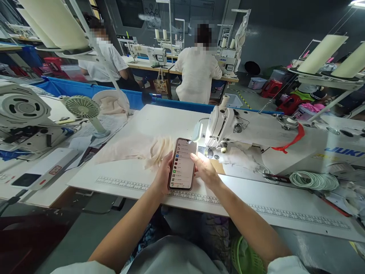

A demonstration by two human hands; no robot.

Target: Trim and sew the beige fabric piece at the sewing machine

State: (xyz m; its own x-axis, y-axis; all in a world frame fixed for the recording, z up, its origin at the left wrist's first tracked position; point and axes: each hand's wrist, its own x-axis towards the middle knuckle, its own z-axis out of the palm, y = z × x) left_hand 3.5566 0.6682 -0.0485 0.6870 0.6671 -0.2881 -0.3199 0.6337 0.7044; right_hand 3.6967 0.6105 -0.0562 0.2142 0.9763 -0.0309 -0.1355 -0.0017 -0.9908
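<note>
A phone (181, 165) with a lit screen showing a list of small icons stands upright above the front edge of the white sewing table (134, 127). My left hand (164, 175) is wrapped round its left side. On the other side my right hand (205, 169) holds it too, with the thumb over the screen's right part. Behind the phone and to its left lie pale cloth pieces (158, 152). The lit needle area of a white sewing machine (242, 123) is just beyond my right hand.
A small green fan (82, 108) and a white box-shaped device (44, 167) are at the left. Coiled pale cord (313, 180) lies at the right. Thread cones (322, 53) stand above. Two people sit ahead, beyond a blue trough (182, 106). A green basket (246, 258) is below.
</note>
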